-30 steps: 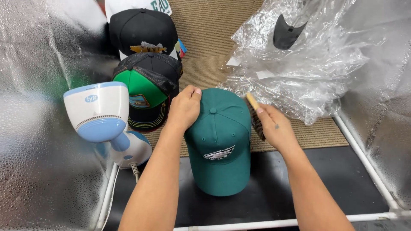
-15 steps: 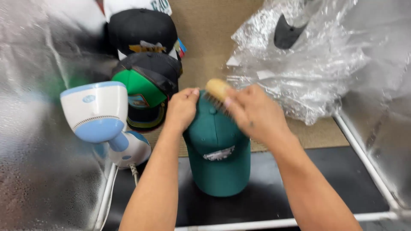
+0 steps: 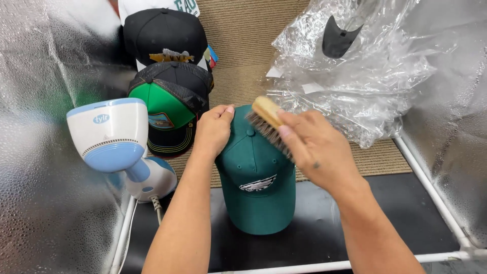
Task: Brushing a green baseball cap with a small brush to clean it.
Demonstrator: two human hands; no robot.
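Note:
A dark green cap (image 3: 258, 187) with a white emblem lies in the middle, its brim toward me. My left hand (image 3: 213, 129) grips the left side of its crown. My right hand (image 3: 317, 147) holds a wooden brush (image 3: 266, 122) with stiff bristles, and the bristles rest on the top right of the crown.
A white and blue handheld steamer (image 3: 116, 142) stands at the left. Behind the green cap lie a green-fronted black cap (image 3: 170, 106) and a black cap (image 3: 162, 35). Crumpled clear plastic (image 3: 365, 76) covers a dark cap at the right. White frame tubes (image 3: 436, 193) and foil walls enclose the space.
My right hand has swung the brush from the cap's right side up onto the top of the crown. My left hand has stayed on the crown.

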